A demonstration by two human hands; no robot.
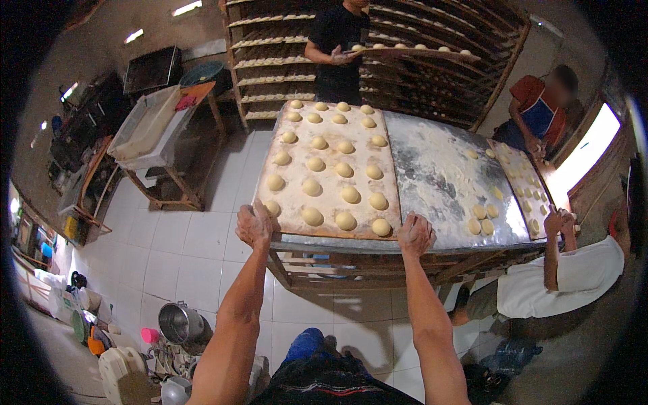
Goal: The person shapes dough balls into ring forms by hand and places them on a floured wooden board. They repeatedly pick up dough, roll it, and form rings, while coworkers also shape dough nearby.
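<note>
Below and left of the left fingers [248, 219] sit a metal pot [179, 324] and a pink cup [149, 335]; beyond those fingers, leftward, a pale tub [150, 125] tops a wooden stand [181, 183], and low right of the right fingers [410, 221] lies what may be a bluish bottle [513, 356].

Matt wd board [331, 178], shiny mtl tabletop [432, 179]

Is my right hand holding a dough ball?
No, the right hand is at the near right corner of the board, away from the dough balls.

Dough balls [311, 187] pale yellow; board [330, 202] white-dusted tan; 1 bottle [511, 356] perhaps blue.
</note>
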